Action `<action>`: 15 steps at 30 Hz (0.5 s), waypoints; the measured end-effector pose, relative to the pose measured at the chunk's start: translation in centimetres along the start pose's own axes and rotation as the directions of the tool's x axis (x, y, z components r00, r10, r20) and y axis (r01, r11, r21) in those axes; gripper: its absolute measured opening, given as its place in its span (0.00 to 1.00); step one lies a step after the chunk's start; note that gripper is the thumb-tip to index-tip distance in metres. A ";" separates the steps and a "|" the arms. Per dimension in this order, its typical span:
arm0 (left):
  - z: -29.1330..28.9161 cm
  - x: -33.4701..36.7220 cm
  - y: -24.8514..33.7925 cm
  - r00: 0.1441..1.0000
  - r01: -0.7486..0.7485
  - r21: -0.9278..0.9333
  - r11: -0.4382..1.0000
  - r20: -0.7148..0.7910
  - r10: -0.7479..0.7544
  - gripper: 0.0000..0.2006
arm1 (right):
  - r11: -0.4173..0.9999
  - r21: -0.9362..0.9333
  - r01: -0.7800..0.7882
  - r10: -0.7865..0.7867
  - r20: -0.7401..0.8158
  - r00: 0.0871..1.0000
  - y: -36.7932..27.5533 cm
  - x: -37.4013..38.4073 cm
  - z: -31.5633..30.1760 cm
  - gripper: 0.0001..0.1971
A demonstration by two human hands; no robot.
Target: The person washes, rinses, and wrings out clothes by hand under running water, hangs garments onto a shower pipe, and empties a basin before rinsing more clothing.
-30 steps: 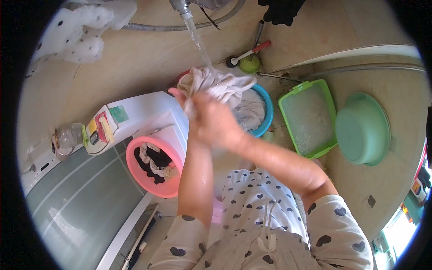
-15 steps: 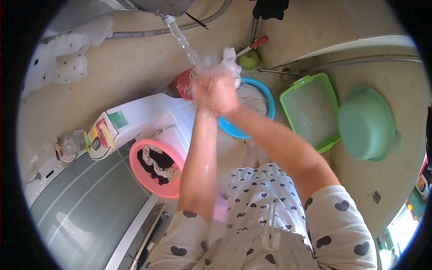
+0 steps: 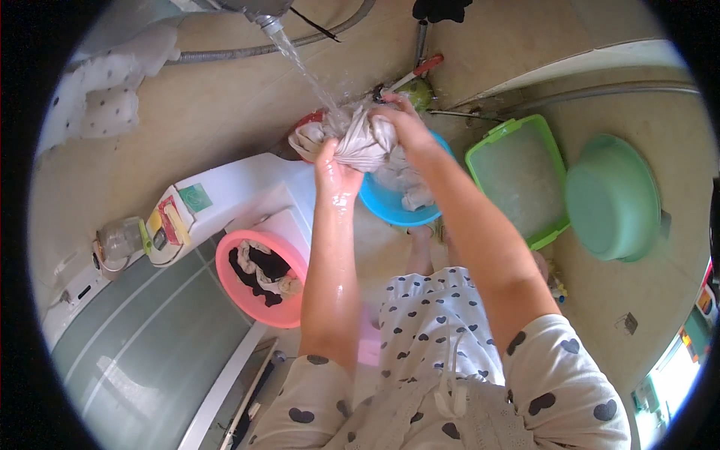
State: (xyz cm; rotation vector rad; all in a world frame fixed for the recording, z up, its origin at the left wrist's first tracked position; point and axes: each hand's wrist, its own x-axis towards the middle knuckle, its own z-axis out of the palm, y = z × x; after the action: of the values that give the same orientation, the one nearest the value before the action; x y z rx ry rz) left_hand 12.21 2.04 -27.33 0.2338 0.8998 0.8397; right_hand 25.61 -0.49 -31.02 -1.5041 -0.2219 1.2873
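Water [image 3: 301,64] pours from a metal spout [image 3: 268,24] onto a wet, off-white cloth [image 3: 358,139], bunched and stretched between my hands. My left hand [image 3: 335,172] grips its near lower edge, thumb on top. At the far right end, my right hand [image 3: 403,124] holds it with curled fingers, partly hidden by the cloth. Directly below stands a blue basin [image 3: 397,214] with more pale wet cloth [image 3: 409,184] in it. Behind the cloth, a red container [image 3: 307,120] shows only in part.
A pink basin [image 3: 298,307] of dark and pale clothes sits left, beside a white ledge [image 3: 247,184]. To the right are a green-rimmed tray [image 3: 551,225] and a green basin [image 3: 611,199] against the wall. A red-handled brush [image 3: 427,66] stands behind my right hand.
My hands were pressed together around the bunched cloth under the stream. Now they have come apart, and the cloth is spread wider between them, its pleats showing.
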 end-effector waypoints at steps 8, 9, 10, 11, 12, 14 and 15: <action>-1.4 -1.3 3.5 0.905 0.240 0.151 0.959 0.324 -0.277 0.23 | 0.730 0.342 -0.592 0.308 0.609 0.731 1.4 1.9 -0.7 0.43; -0.8 -2.1 4.4 0.932 0.195 0.282 0.939 0.244 -0.267 0.22 | 0.700 0.383 -0.602 0.216 0.690 0.691 -0.3 1.8 0.1 0.29; -0.5 -2.4 5.5 0.951 0.051 0.401 0.915 0.261 -0.167 0.22 | 0.696 0.379 -0.610 0.219 0.697 0.682 -1.5 1.4 0.4 0.29; -0.9 -2.4 6.1 0.972 -0.008 0.510 0.860 0.206 -0.112 0.23 | 0.874 0.266 -0.406 0.184 0.593 0.784 -2.5 2.0 -0.1 0.23; -1.1 -2.3 6.5 0.986 -0.059 0.611 0.789 0.158 -0.049 0.25 | 0.978 0.105 -0.181 0.107 0.491 0.864 -3.5 2.4 -0.4 0.16; -2.0 -2.1 5.9 0.999 -0.004 0.641 0.767 -0.024 0.025 0.24 | 0.966 0.159 -0.202 0.129 0.379 0.916 -5.5 1.5 1.2 0.14; -2.9 -1.8 5.5 0.974 0.060 0.661 0.748 -0.202 0.100 0.23 | 0.991 0.134 -0.020 -0.020 0.290 0.957 -6.0 0.4 2.7 0.14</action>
State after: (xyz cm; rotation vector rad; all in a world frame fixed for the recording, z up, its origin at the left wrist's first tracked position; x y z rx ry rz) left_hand 6.35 3.95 -25.25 0.7899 1.4034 0.5342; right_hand 26.46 3.68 -26.03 -1.1963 -0.3178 1.4920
